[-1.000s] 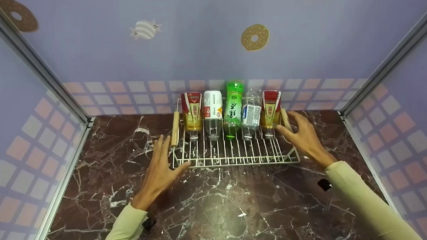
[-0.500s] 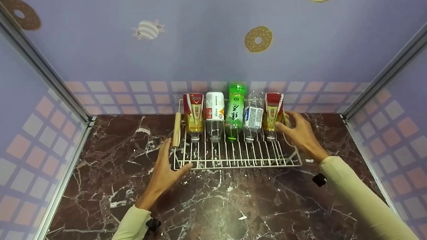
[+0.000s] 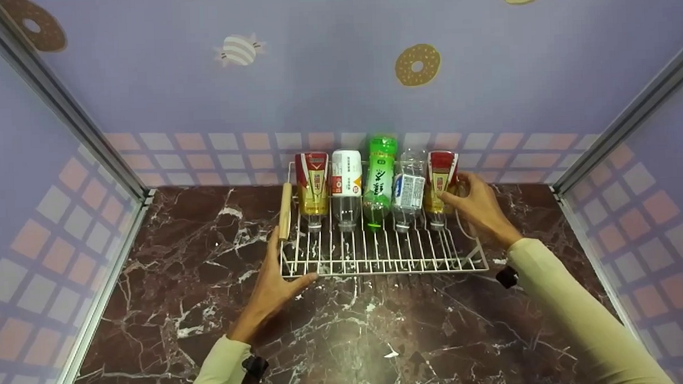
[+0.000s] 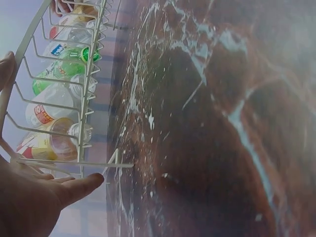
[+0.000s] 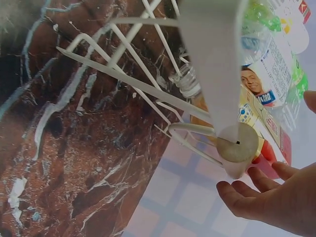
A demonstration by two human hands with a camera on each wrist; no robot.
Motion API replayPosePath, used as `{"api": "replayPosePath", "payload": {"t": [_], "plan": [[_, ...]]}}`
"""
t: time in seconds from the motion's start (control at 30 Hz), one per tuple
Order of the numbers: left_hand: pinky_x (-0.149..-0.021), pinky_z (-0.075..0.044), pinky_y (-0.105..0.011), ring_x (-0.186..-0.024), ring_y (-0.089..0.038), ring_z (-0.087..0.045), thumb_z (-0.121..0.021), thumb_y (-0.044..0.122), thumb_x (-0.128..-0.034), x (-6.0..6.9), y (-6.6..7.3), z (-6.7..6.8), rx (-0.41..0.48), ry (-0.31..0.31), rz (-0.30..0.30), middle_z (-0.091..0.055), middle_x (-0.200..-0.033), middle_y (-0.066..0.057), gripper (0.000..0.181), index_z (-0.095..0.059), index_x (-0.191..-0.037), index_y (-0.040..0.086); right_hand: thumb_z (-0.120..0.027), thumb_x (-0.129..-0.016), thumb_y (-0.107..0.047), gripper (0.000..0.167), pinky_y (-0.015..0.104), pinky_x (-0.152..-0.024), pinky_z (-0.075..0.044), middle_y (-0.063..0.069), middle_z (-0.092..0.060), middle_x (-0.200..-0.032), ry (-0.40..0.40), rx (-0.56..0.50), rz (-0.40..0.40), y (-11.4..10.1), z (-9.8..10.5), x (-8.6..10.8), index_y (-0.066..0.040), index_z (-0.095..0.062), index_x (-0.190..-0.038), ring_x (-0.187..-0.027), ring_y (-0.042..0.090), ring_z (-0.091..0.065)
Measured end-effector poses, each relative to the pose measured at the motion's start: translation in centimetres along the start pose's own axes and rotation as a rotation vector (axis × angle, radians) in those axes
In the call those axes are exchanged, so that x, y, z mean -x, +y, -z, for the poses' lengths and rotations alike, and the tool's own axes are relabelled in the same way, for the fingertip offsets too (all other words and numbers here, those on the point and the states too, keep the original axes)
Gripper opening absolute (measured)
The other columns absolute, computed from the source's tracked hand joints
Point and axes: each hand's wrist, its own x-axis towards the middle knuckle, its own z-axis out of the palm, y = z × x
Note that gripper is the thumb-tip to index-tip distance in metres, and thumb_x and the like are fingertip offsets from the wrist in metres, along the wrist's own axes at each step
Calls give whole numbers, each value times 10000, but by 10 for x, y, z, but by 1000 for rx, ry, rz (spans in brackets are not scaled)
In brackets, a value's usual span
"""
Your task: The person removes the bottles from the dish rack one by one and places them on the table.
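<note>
A white wire rack (image 3: 384, 273) with wooden side handles (image 3: 285, 211) stands near the back wall. In it several bottles lean neck down in a row: a red-and-gold one (image 3: 313, 184), a white-labelled one (image 3: 346, 175), a green one (image 3: 379, 179), a clear one (image 3: 409, 189) and another red-and-gold one (image 3: 440, 180). My left hand (image 3: 271, 288) (image 4: 39, 197) is at the rack's front left corner, fingers extended along its side, thumb by the front rail. My right hand (image 3: 481, 210) (image 5: 281, 197) is beside the right handle (image 5: 237, 148), fingers loosely bent, thumb near the last bottle; contact is unclear.
The rack stands on a dark marbled surface (image 3: 335, 334). Behind it rises a purple wall (image 3: 326, 73) with printed sweets and tiles, and similar panels (image 3: 53, 225) (image 3: 631, 193) close off both sides along metal edges.
My left hand has shifted right, closer against the rack's left side. My right hand has drawn in slightly towards the last bottle. The whole view has shifted a little.
</note>
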Motion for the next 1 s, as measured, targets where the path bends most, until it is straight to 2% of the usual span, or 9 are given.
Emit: {"api": "replayPosePath", "payload": {"t": [0.17, 0.27, 0.4, 0.53, 0.67, 0.8, 1.0], "plan": [[-1257, -153, -820, -1623, -533, -243, -988, 303, -821, 3, -1, -4, 52, 21, 12, -80, -1812, -283, 1361, -31, -1765, 89, -804, -1029, -248, 827, 596, -1183, -515, 321, -557, -1534, -20, -26, -13, -4, 2, -9, 79, -347, -1636, -1367, 466, -609], [-1265, -148, -813, -1607, -515, -301, -985, 257, -829, 3, -2, -6, 91, 27, 12, -101, -1806, -291, 1343, -35, -1764, 89, -805, -1029, -284, 879, 636, -1221, -462, 330, -472, -1623, -15, 7, -20, -6, 3, -13, 67, -309, -1663, -1438, 497, -547], [-1274, -138, -805, -1606, -501, -316, -981, 228, -840, 3, -3, -9, 132, 31, 22, -126, -1799, -296, 1330, -36, -1770, 122, -821, -1015, -325, 957, 673, -1248, -409, 326, -397, -1681, -10, 30, -41, -5, 4, -21, 38, -257, -1698, -1498, 513, -471], [-1288, -134, -786, -1603, -485, -340, -984, 246, -843, 3, -2, -10, 158, 36, 24, -146, -1797, -289, 1324, -46, -1773, 145, -831, -1006, -305, 965, 675, -1246, -410, 325, -413, -1667, -17, 29, -44, -2, 2, -28, 29, -252, -1701, -1499, 509, -466], [-1290, -152, -781, -1606, -462, -348, -981, 208, -845, 3, -2, -11, 190, 38, 38, -141, -1804, -269, 1312, -58, -1777, 179, -830, -1003, -253, 845, 672, -1232, -430, 317, -494, -1599, -29, 40, -21, 0, 0, -34, 45, -363, -1640, -1453, 497, -509], [-1278, -170, -791, -1606, -458, -347, -982, 239, -849, 4, -1, -12, 186, 37, 50, -144, -1806, -261, 1306, -66, -1780, 225, -826, -1003, -205, 753, 680, -1197, -465, 322, -558, -1525, -54, 38, -7, 2, 0, -38, 55, -424, -1584, -1395, 509, -557], [-1262, -199, -797, -1600, -479, -352, -982, 259, -850, 5, 1, -10, 182, 39, 43, -129, -1811, -257, 1311, -59, -1781, 228, -801, -1014, -150, 744, 650, -1120, -548, 322, -566, -1469, -85, 13, -41, 0, 0, -41, 77, -365, -1572, -1282, 488, -619]]}}
